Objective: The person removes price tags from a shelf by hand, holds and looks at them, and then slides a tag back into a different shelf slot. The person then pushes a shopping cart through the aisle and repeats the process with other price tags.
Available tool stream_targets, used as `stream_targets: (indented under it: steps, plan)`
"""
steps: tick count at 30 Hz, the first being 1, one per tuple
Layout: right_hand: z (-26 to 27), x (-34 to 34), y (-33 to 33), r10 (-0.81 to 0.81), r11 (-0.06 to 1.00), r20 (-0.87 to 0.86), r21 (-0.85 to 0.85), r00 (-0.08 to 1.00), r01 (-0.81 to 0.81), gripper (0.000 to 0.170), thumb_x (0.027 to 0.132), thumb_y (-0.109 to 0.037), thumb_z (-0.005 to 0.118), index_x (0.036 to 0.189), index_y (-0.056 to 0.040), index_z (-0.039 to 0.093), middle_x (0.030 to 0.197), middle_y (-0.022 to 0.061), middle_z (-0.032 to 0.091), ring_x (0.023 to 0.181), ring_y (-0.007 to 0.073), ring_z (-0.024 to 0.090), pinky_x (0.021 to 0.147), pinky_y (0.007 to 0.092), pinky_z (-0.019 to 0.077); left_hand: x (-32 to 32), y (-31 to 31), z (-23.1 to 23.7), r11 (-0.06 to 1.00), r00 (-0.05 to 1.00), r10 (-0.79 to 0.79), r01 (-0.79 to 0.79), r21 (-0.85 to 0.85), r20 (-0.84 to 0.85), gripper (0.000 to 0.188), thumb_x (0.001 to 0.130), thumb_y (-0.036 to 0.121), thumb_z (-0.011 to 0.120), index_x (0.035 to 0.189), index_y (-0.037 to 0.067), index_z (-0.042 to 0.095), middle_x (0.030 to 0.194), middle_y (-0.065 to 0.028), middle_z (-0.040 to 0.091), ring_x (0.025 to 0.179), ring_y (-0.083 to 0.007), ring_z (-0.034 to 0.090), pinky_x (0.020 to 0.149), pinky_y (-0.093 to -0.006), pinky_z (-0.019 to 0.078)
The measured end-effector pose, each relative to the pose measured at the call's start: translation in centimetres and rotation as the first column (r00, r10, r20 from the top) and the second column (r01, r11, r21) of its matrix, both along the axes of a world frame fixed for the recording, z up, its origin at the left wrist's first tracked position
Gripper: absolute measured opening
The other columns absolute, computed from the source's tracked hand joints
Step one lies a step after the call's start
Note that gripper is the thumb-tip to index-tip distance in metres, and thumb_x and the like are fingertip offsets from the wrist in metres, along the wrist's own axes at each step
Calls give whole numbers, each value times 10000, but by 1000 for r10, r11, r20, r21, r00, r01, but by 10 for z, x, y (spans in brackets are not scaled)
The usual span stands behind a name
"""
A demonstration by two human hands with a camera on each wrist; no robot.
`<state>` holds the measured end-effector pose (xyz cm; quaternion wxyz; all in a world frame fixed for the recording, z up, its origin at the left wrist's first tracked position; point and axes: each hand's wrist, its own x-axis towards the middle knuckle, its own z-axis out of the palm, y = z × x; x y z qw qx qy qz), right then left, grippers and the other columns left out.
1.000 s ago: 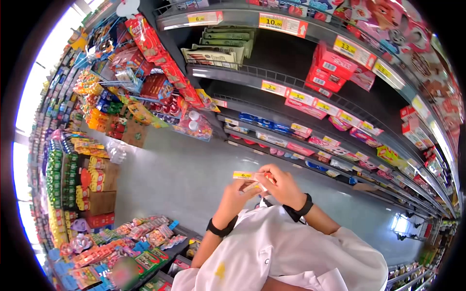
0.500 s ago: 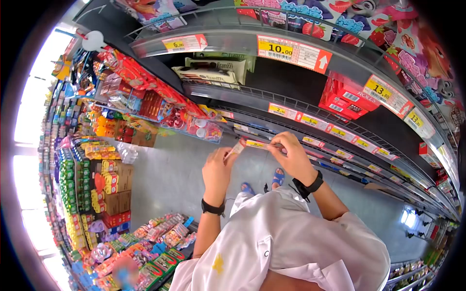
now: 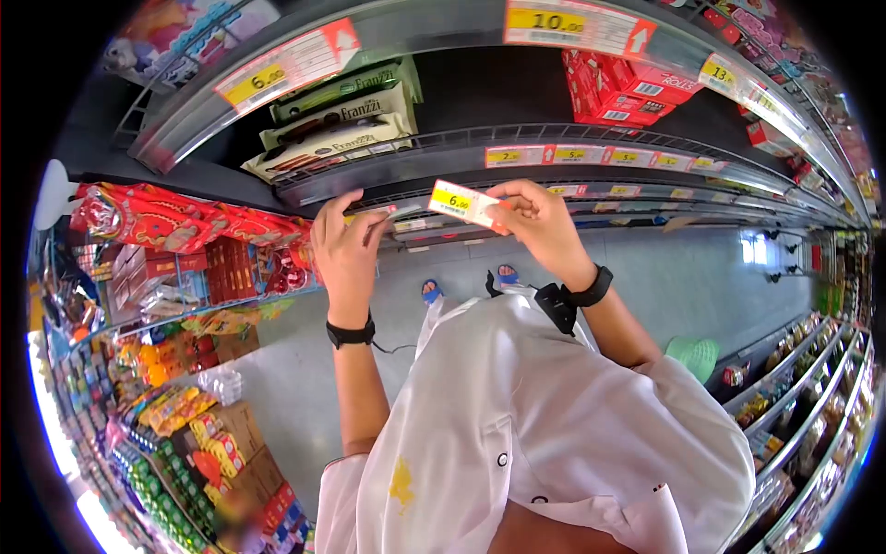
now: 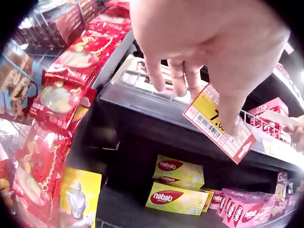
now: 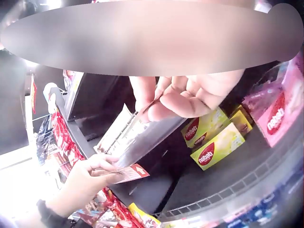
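Observation:
My left hand (image 3: 348,249) pinches a price tag between thumb and fingers; in the left wrist view this tag (image 4: 205,115) shows a 7 on yellow. A second tag (image 3: 454,202), reading 6.00, is pinched at its right end by my right hand (image 3: 546,231). The two hands are apart, in front of the shelf's lower edges. Seen from the right wrist, the right hand (image 5: 183,95) holds its tag nearly edge-on, and the left hand (image 5: 85,183) is below and to the left with its red-and-white tag (image 5: 135,174).
Franzzi packets (image 3: 346,138) and red boxes (image 3: 628,88) stand on the shelf ahead, above a rail of price tags (image 3: 577,156). Red packets (image 3: 175,220) hang at the left. Yellow nabati boxes (image 4: 176,198) lie on a lower shelf. Blue sandals (image 3: 431,292) are on the floor.
The hands have moved apart and up toward the shelf, the left one further left, each with a tag. The head view has shifted closer to the shelf.

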<state>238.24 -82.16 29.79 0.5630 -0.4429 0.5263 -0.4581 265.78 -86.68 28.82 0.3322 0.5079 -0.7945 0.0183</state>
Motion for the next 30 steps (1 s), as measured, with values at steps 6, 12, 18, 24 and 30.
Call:
stream_targets:
  steps: [6,12,18,24,30]
  plan:
    - [2,32,2,-177,984,-51,-23,983,176,266,959,-149,699,1186,-22,646,921,44,705,790,50,611,693,205,495,34,-47,-18,993,997,-77,78,-89,7,197,739,140,847,889,168,722,1194,0,620,1101,-297,554,948,-427,430]
    - [8,58,8,-291,957,-112,-46,950,288,252,958,-149,701,1167,-18,649,919,44,707,773,51,607,682,207,487,44,-64,-22,985,991,-133,134,-110,17,166,744,170,850,850,175,722,1134,18,608,1048,-277,560,904,-413,430]
    - [3,54,15,-331,944,-120,-27,936,330,254,958,-149,701,1168,-19,646,915,42,707,769,48,604,676,207,488,38,-62,-28,975,994,-108,105,-197,-2,161,751,196,846,847,177,719,1117,23,615,1032,-269,570,900,-417,434]
    - [7,41,10,-303,953,-131,-47,944,300,260,960,-157,696,1181,-33,640,911,34,699,753,45,591,647,206,489,33,-59,-31,978,999,-46,48,-203,16,318,742,196,856,1026,194,715,1140,9,619,1060,-269,576,921,-425,439]
    - [17,28,3,-291,957,-107,-35,951,289,255,965,-164,691,1178,-32,642,854,7,669,739,40,578,620,196,483,34,-57,-30,970,997,-22,38,-240,71,472,722,199,870,1156,202,685,1149,-9,613,1056,-271,575,921,-423,447]
